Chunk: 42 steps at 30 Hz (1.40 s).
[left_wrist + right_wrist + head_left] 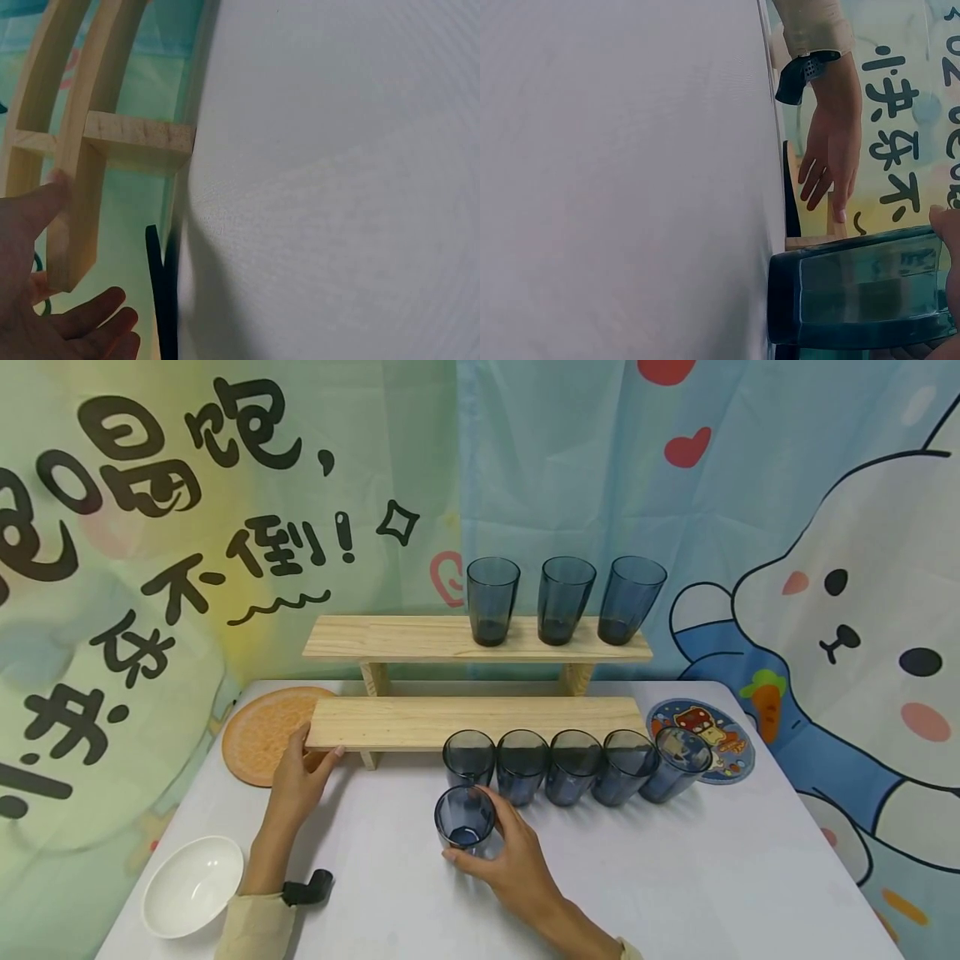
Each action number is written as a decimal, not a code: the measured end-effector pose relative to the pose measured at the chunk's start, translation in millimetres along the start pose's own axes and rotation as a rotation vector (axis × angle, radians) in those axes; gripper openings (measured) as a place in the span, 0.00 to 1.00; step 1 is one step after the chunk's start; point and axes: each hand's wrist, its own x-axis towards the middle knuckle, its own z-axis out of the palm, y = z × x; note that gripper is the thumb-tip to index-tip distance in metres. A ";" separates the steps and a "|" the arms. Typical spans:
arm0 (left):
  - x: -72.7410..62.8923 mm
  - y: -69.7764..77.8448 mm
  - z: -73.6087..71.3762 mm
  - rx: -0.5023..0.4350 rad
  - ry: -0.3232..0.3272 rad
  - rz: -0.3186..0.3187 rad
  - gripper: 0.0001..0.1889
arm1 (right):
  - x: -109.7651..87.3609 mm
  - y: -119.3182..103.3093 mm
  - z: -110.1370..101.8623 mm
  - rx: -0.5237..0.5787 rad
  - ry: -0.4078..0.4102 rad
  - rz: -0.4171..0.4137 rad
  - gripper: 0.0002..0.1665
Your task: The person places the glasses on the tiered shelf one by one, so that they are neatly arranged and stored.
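Observation:
My right hand [521, 864] grips a blue-tinted drinking glass [465, 822], thumb on its near side and fingers around its far right. In the right wrist view that glass [862, 289] stands with its base at the white tabletop. A row of several matching glasses [573, 768] is lined up just behind it, in front of the lower wooden shelf [405, 718]. At that shelf's left end, my left hand [296, 785] pinches the board's corner. The left wrist view has the thumb [45, 201] against the board [79, 195], with the other fingers spread below.
Three more blue glasses [555, 602] stand on the upper shelf [390, 639], right of its middle. An orange round mat [262, 735] lies at the left, a patterned round mat [731, 747] at the right. A white bowl [193, 885] sits near the left forearm. Printed cloth hangs behind.

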 end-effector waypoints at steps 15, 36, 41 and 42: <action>-1.7 1.2 2.1 -0.024 0.008 0.006 0.42 | 0.3 -7.2 -7.1 0.100 -0.057 0.024 0.50; -1.3 -0.2 0.8 -0.023 0.000 -0.007 0.44 | 103.7 -129.2 -57.2 0.153 -0.170 -0.170 0.46; -1.2 0.0 0.6 -0.023 -0.002 0.001 0.43 | 149.5 -137.8 -55.3 0.134 -0.130 -0.181 0.46; -1.1 -0.1 0.6 -0.023 0.001 0.005 0.43 | 158.3 -138.5 -54.6 0.129 -0.116 -0.175 0.46</action>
